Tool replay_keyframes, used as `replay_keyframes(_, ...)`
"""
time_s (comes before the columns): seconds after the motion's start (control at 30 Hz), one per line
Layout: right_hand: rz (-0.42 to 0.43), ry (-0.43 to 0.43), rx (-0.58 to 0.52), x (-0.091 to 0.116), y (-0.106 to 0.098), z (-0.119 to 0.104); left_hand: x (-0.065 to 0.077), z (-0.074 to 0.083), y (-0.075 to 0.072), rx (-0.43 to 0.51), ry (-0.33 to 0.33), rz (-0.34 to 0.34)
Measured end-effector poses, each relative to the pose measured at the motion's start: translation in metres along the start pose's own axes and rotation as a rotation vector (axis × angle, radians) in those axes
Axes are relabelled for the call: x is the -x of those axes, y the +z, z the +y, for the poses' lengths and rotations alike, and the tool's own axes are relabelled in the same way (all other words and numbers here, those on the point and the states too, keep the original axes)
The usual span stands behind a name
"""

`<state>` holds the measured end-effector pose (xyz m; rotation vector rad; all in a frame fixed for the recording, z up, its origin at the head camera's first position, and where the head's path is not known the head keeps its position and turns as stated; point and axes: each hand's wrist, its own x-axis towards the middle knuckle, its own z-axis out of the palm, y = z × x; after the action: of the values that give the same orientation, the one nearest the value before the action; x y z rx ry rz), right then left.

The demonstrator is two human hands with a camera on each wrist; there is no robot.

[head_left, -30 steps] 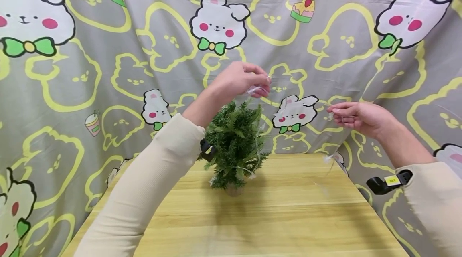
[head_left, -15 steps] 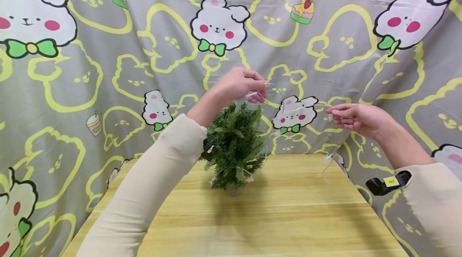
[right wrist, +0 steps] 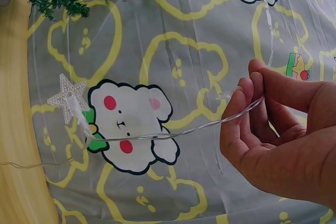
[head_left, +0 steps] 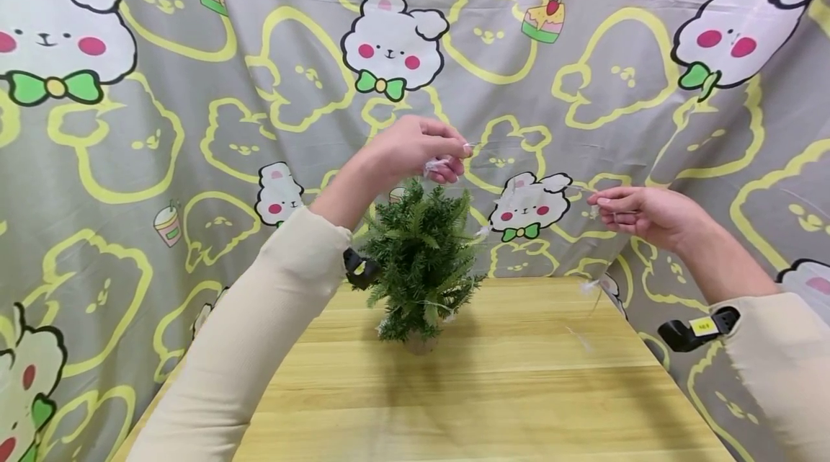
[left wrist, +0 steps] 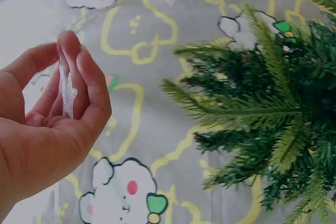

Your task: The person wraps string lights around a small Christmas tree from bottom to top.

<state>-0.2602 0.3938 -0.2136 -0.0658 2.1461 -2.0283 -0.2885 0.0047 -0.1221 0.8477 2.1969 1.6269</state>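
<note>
A small green artificial Christmas tree [head_left: 421, 253] stands upright on the table. Above its top, my left hand [head_left: 418, 148] pinches a clear string of star lights between thumb and fingertips. One transparent star [left wrist: 68, 90] lies against the curled fingers in the left wrist view. Off to the tree's right, my right hand [head_left: 655, 215] pinches another stretch of the light string [right wrist: 199, 127], raised above table height. From that grip a tail runs down past a clear star [right wrist: 67, 98] toward the table. Some of the wire sits among the lower branches, partly hidden by needles.
The wooden table [head_left: 519, 390] extends in front of the tree. Behind and at both sides hangs a grey curtain [head_left: 311, 152] with bunny prints. A black wrist camera [head_left: 700, 329] is strapped at the right cuff, another wrist camera [head_left: 359, 269] beside the tree's left branches.
My left hand dips slightly, then shifts left over the treetop with the light string. The right hand stays nearly in place, and the hanging tail of the string sways.
</note>
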Motion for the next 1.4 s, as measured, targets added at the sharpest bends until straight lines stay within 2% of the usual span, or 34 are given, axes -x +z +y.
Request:
replay_keyframes(0.17, 0.003, -0.001, 0.008, -0.001, 0.0, 0.0, 0.01, 0.011, -0.007, -0.002, 0.027, -0.052)
replay_keyframes(0.37, -0.012, -0.003, -0.012, -0.002, 0.002, -0.001, 0.019, 0.016, -0.011, 0.052, 0.047, -0.084)
replay_keyframes(0.6, -0.017, -0.003, -0.013, -0.003, 0.004, -0.002, 0.021, 0.01, 0.007, 0.1, 0.018, -0.193)
replay_keyframes(0.77, -0.015, 0.004, 0.005, -0.002, 0.005, -0.001, 0.021, 0.01, 0.024, 0.084, 0.013, -0.288)
replay_keyframes(0.83, -0.021, 0.006, 0.004, -0.002, 0.005, 0.0, 0.021, 0.012, 0.028, 0.075, 0.027, -0.301)
replay_keyframes(0.9, -0.022, 0.01, 0.0, -0.002, 0.005, 0.0, 0.023, 0.015, 0.029, 0.078, 0.043, -0.284)
replay_keyframes(0.97, -0.025, 0.008, -0.005, -0.002, 0.005, 0.0, 0.026, 0.02, 0.026, 0.086, 0.057, -0.237)
replay_keyframes(1.13, -0.03, -0.006, -0.012, -0.001, 0.007, -0.001, 0.035, 0.031, 0.011, 0.093, 0.096, -0.068)
replay_keyframes(1.3, -0.064, -0.034, 0.0, -0.003, 0.012, -0.006, 0.042, 0.035, -0.004, 0.013, 0.113, 0.109)
replay_keyframes(1.4, -0.068, -0.038, 0.014, -0.005, 0.016, -0.007, 0.043, 0.034, -0.009, -0.037, 0.108, 0.187)
